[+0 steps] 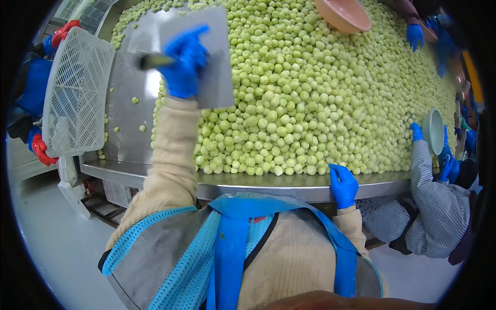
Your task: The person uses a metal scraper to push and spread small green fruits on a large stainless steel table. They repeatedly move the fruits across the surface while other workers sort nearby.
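My left hand (183,64), in a blue glove, is closed around a handle (157,61) with a dark, blurred end, over a flat grey board (217,58). The board lies at the left border of a broad heap of small round pale green fruits (286,89), with bare metal to its left. My right hand (344,186), also gloved in blue, rests at the near rim of the metal table (271,190). Its fingers are bent, a gap shows by the thumb, and nothing is seen in it.
At the left, red-gloved hands of another person hold a white slotted crate (77,93) over the table's end. A pink bowl (345,15) sits on the fruits at the back. On the right, a co-worker's gloved hand is beside a pale green bowl (433,131). Another co-worker's hand reaches in at the upper right.
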The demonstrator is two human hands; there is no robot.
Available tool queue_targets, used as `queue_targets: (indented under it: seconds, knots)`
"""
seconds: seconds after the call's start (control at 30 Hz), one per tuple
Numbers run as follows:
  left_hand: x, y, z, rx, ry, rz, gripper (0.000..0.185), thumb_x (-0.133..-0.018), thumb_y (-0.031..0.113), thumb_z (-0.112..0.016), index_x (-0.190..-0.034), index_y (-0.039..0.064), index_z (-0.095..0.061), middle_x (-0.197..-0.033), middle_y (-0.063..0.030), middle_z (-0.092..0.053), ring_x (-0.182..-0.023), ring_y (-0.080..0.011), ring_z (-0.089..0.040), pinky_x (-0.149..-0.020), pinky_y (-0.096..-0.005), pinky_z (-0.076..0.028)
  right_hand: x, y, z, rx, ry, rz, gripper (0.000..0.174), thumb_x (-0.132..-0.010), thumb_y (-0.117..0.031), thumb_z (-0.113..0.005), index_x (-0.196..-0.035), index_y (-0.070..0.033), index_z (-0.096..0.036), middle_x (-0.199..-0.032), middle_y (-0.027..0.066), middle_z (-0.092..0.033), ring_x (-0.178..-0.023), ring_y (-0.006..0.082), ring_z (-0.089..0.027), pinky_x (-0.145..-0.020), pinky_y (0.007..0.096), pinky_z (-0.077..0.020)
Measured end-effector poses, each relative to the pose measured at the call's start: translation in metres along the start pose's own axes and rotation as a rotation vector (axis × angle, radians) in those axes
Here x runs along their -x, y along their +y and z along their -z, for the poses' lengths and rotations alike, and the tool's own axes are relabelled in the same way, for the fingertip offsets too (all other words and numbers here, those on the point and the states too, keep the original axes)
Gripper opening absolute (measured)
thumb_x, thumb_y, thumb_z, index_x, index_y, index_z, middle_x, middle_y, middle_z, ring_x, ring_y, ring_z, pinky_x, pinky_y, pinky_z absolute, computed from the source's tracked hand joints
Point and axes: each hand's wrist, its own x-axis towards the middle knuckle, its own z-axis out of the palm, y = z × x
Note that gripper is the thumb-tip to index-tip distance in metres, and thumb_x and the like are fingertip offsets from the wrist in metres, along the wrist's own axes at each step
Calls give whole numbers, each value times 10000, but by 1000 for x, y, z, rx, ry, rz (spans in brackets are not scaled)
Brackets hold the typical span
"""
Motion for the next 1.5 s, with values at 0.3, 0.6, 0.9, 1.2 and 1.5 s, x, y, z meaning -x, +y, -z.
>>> queue_targets:
  seconds: [0.3, 0.6, 0.9, 1.2, 1.5]
  knots:
    - [119, -151, -7, -132, -15, 785, 161, -919, 167, -675, -1038, 97, -757, -701, 15, -624, -556, -65, -527, -498, -218, -408, -2, -4, -5, 15, 89, 67, 133, -877, -144, -665, -982, -113, -741, -954, 107, -710, -873, 283, -685, -760, 358, -535]
    - [17, 6, 86, 80, -8, 336, 215, -928, 113, -633, -1079, -23, -706, -668, 36, -573, -546, -44, -433, -513, -189, -356, 0, -2, -11, -7, 24, 11, 164, -878, -119, -667, -1026, -99, -735, -970, 107, -705, -914, 256, -678, -807, 340, -520]
    - [20, -107, 187, -155, 392, 404, 208, -919, 113, -628, -1066, -6, -715, -792, -30, -644, -547, -67, -463, -517, -220, -412, -2, 5, -7, 33, 34, 26, 156, -863, -176, -672, -996, -131, -739, -972, 101, -706, -870, 293, -679, -758, 367, -534]
    - [49, -163, 115, -45, 292, 547, 166, -885, 104, -687, -1023, 36, -749, -763, -26, -647, -531, -93, -508, -491, -225, -412, -4, -11, -3, 35, 108, 58, 145, -847, -173, -679, -964, -122, -747, -900, 96, -708, -787, 299, -679, -693, 381, -540]
    - [-93, -84, 0, 61, -52, 335, 187, -893, 133, -694, -1037, 22, -738, -813, -18, -662, -587, -78, -551, -547, -220, -454, -6, -8, -5, 75, 101, 79, 120, -839, -163, -680, -941, -141, -740, -859, 98, -697, -731, 307, -665, -646, 399, -532]
